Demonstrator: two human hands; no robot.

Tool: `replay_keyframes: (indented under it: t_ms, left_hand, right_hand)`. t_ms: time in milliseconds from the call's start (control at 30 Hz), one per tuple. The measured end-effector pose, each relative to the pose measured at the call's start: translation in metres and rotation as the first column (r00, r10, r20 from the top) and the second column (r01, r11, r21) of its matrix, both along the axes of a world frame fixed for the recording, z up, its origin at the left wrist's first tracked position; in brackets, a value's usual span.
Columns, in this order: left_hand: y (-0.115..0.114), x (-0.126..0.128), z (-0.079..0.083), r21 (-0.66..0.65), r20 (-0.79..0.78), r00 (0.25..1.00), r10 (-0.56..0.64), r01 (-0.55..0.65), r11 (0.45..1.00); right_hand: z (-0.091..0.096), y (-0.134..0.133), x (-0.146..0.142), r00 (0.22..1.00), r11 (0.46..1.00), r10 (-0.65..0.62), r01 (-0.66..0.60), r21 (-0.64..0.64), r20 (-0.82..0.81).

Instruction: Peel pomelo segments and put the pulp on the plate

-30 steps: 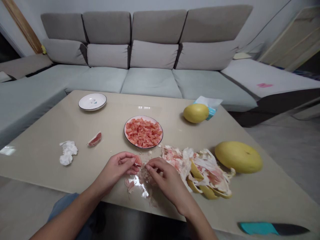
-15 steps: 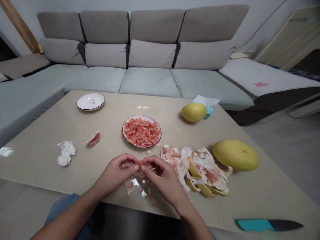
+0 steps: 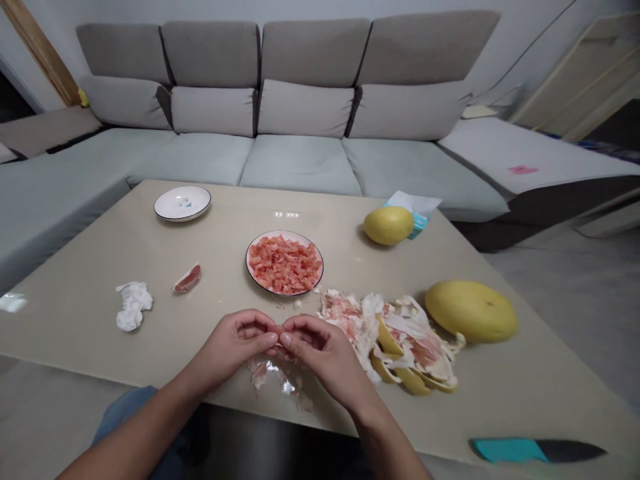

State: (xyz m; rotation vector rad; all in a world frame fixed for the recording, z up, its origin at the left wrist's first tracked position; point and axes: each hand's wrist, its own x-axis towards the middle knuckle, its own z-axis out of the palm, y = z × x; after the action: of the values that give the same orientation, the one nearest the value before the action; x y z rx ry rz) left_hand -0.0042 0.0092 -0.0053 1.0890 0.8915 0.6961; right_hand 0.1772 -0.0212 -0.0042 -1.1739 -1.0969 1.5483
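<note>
pinching what looks like a scrap of pomelo pulp (image 3: 277, 332) between the fingers (image 3: 267, 337) of my left hand (image 3: 233, 350) and right hand (image 3: 320, 350), i could crush it by squeezing too hard or lose it among the membrane scraps (image 3: 265, 372) if it slips.

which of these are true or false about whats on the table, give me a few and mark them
1. The left hand and right hand touch at the fingertips. True.
2. The knife lies in the peel pile. False: it lies at the near right, apart from the peel pile.
3. Chopped pomelo flesh fills a black-rimmed plate. True.
4. Both whole pomelos lie left of that plate. False: both lie to its right.
5. A pomelo wedge lies on the tabletop beside crumpled tissue. True.
</note>
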Motion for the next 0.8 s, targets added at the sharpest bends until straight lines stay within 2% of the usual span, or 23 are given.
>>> replay_keyframes:
  t_ms: [200, 333, 567, 667, 800]
  left_hand:
    - [0.0005, 0.0018, 0.0034, -0.062, 0.078, 0.997, 0.0, 0.005, 0.998]
    - [0.0004, 0.0018, 0.0054, -0.061, 0.106, 0.994, 0.04, -0.034, 0.998]
    - [-0.0002, 0.0039, 0.0025, 0.034, 0.067, 0.993, 0.092, -0.095, 0.995]
    - [0.0003, 0.005, -0.0001, 0.073, 0.03, 0.994, 0.104, -0.106, 0.992]
    - [0.0001, 0.0055, -0.0013, 0.084, 0.019, 0.989, 0.148, -0.149, 0.985]
  right_hand:
    - [0.0015, 0.0006, -0.0014, 0.994, 0.996, -0.054, 0.047, -0.071, -0.095]
    - [0.0005, 0.0018, -0.0001, 0.986, 0.992, -0.097, 0.084, -0.094, -0.139]
    - [0.0002, 0.0023, -0.0028, 0.985, 0.989, -0.109, 0.094, -0.113, -0.132]
    - [-0.0002, 0.0018, -0.0052, 0.988, 0.994, -0.08, 0.068, -0.088, -0.132]
    - [-0.0013, 0.0018, -0.0076, 0.994, 0.994, -0.106, 0.106, 0.008, -0.033]
